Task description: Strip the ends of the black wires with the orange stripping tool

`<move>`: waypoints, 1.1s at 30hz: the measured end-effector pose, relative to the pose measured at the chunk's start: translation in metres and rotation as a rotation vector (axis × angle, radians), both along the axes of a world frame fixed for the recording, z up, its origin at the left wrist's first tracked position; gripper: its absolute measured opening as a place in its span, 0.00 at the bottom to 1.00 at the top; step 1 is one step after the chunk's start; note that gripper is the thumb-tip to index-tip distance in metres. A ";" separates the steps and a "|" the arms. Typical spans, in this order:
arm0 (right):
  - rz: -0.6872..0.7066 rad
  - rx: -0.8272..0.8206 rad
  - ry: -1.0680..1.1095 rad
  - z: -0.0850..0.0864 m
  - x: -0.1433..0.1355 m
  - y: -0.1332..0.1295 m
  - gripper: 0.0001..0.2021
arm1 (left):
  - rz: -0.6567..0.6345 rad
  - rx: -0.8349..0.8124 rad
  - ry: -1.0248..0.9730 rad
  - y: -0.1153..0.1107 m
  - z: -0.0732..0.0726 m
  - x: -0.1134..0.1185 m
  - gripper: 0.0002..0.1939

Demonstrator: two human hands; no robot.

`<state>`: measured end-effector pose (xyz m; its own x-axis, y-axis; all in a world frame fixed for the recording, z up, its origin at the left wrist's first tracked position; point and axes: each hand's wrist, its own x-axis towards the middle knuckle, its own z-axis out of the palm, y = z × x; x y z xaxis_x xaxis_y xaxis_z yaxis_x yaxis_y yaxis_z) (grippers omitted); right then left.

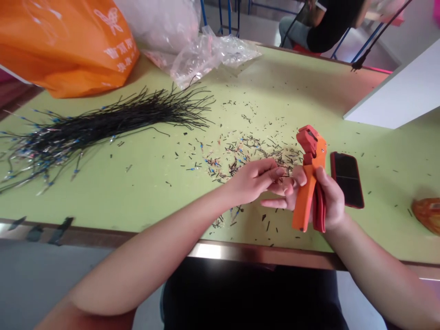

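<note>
My right hand (pixel 332 201) is wrapped round an orange and red wire stripper (pixel 305 197), its jaws pointing up and away from me. Just left of it, my left hand (pixel 256 178) is closed in a pinch, its fingertips meeting the right hand's fingers. Whatever sits in that pinch is too small to make out; a short dark line shows beside the fingertips. Beneath and beyond both hands lie many black wire offcuts (pixel 237 158), some with blue bits. A long bundle of black wires (pixel 113 117) rests at the left, with blue and clear pieces on its near-left ends.
A phone (pixel 347 178) lies right of the stripper, and an orange packet (pixel 428 213) sits at the far right. An orange bag (pixel 68 46) and clear plastic bags (pixel 206 52) stand behind the bundle. A white panel (pixel 398 87) rises at right. Across the table, a person (pixel 330 23) sits.
</note>
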<state>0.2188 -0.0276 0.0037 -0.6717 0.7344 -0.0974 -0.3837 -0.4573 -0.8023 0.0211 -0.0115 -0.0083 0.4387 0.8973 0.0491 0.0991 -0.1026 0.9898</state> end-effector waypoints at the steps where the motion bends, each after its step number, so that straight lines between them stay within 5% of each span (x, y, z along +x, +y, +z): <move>1: 0.006 0.003 0.003 0.001 0.001 0.000 0.22 | -0.008 -0.019 -0.026 0.000 0.000 0.001 0.18; 16: 0.061 0.231 -0.052 0.014 0.008 -0.012 0.20 | 0.066 0.184 0.070 -0.004 0.002 -0.004 0.16; 23: 0.222 0.365 -0.141 0.004 0.003 0.002 0.20 | -0.115 0.365 0.724 -0.001 -0.006 0.002 0.09; 33: 0.321 0.297 -0.117 0.028 0.001 -0.015 0.20 | -0.224 0.626 0.782 -0.010 -0.008 0.000 0.08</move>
